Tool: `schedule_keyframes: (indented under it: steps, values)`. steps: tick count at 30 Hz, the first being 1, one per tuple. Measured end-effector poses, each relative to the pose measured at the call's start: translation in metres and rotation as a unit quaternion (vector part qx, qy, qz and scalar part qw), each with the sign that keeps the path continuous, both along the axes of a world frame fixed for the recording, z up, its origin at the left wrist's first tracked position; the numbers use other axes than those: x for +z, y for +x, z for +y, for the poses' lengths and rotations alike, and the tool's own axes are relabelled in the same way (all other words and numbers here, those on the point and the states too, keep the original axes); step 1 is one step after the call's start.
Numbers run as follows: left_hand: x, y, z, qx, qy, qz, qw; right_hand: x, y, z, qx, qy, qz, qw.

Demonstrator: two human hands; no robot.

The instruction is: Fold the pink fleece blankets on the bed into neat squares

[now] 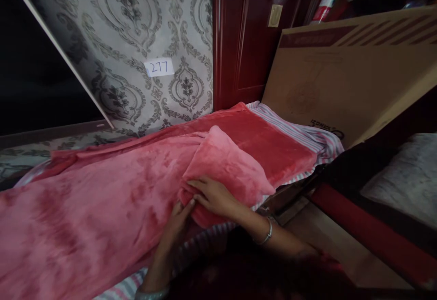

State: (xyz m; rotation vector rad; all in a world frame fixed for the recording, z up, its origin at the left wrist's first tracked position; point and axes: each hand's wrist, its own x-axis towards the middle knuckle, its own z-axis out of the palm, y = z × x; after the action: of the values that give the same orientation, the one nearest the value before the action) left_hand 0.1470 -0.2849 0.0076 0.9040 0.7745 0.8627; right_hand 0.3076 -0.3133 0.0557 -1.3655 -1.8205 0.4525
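Note:
A pink plush blanket (102, 200) lies spread across a bed, with a folded-over flap (225, 163) near its right end. My right hand (213, 196) rests on the lower edge of that flap, fingers curled over the fabric. My left hand (179, 220) comes up from below and touches the same edge beside the right hand, fingers tucked against the fold. A bangle (268, 234) sits on my right wrist. A striped sheet (307, 136) shows under the blanket at the bed's far end.
A large flat cardboard box (341, 77) leans behind the bed's right end. Patterned wallpaper with a paper label "277" (159, 67) backs the bed. A dark red wooden door (246, 36) stands beside it. A second bed edge (403, 177) is at right.

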Motion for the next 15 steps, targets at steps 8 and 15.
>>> schedule_keyframes:
  steps: [8,15]
  values:
    - [-0.003,0.004,-0.001,-0.014,0.019,0.013,1.0,-0.028,0.026,-0.024,-0.056,-0.036,-0.057,0.996]
    - [0.014,-0.005,0.0,0.1,0.175,0.17,0.965,-0.027,0.059,-0.004,-0.167,0.035,0.385,0.907]
